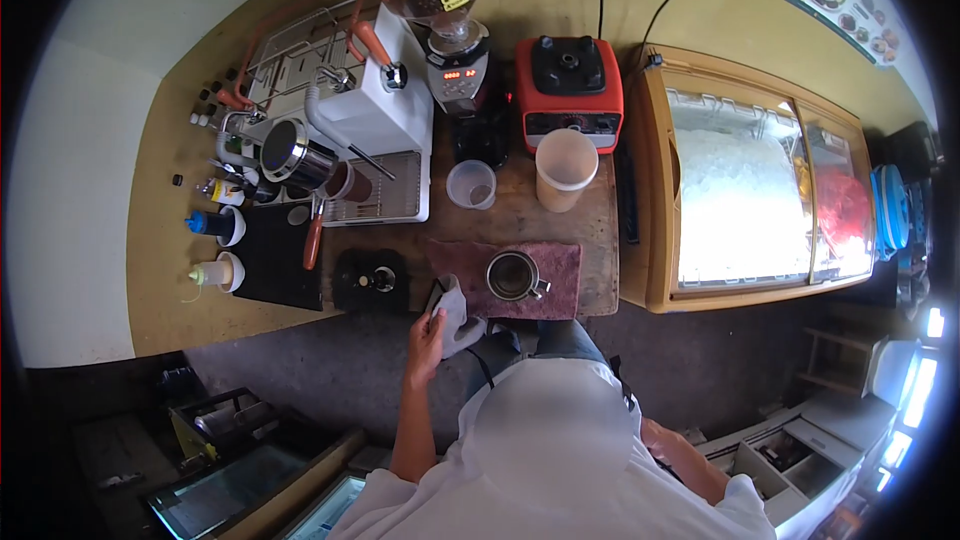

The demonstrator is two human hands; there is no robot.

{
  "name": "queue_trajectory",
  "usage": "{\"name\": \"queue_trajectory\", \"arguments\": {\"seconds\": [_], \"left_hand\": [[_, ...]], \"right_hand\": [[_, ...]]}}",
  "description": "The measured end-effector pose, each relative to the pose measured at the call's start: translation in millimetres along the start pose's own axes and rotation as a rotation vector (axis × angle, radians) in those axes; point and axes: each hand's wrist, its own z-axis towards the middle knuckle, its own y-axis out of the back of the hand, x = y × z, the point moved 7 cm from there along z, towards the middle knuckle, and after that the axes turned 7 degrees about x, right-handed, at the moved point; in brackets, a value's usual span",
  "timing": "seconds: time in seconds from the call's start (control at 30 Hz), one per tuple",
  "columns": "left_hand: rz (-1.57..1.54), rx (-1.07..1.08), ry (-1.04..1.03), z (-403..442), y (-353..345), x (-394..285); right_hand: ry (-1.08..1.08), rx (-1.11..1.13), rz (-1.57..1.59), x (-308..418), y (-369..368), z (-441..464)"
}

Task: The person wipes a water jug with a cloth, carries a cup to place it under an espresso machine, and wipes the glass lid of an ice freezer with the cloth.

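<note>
My left hand [425, 352] is closed on a whitish cloth [452, 302] that hangs at the counter's front edge; a small dark edge shows beside it. Just to the right, a steel milk pitcher [496, 285] stands upright on a mauve towel [562, 280]. On a black mat left of the cloth sits a coffee tamper [384, 280]. My right hand [657, 436] is down by my right hip, away from the counter, and its fingers are mostly hidden by my body.
An espresso machine [400, 105], coffee grinder [460, 75] and red blender base [568, 90] line the back. Before them stand a clear plastic cup [471, 186] and a tall beige container [566, 172]. A glass-fronted wooden cabinet [655, 190] borders the right; a portafilter handle [313, 240] lies left.
</note>
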Motion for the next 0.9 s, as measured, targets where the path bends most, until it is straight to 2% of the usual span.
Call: {"name": "queue_trajectory", "arguments": {"seconds": [0.13,0.2,0.27,0.33,0.43,0.6,0.63,0.73,0.9], "left_hand": [[0.038,0.011,-0.004,4.5,4.7,-4.0],[0.048,0.01,-0.014,5.5,4.4,-7.2],[0.019,0.004,-0.036,8.8,4.7,-6.3],[0.037,0.017,0.002,6.3,3.3,-12.1],[0.047,0.049,0.032,6.3,8.3,-5.3],[0.039,0.078,0.101,6.5,3.1,-14.3],[0.026,0.079,0.144,6.4,2.5,-14.3],[0.055,0.012,0.124,7.6,1.0,-22.0],[0.133,-0.029,0.151,11.0,-3.2,-28.4]], "right_hand": [[-0.036,0.008,-0.066,14.7,-8.5,-11.1],[-0.014,0.013,-0.3,56.8,-63.2,-73.0],[-0.002,0.08,-0.302,48.4,-46.6,-51.6],[-0.025,-0.071,-0.436,51.7,-33.4,-47.9],[0.001,-0.004,-0.367,73.7,-70.5,-87.9],[-0.052,0.066,-0.134,45.5,-36.6,-58.1],[-0.069,0.134,-0.148,48.7,-41.1,-69.4],[0.017,0.076,-0.094,44.3,-28.2,-63.3],[0.022,0.074,0.109,13.5,10.9,-56.5]]}}
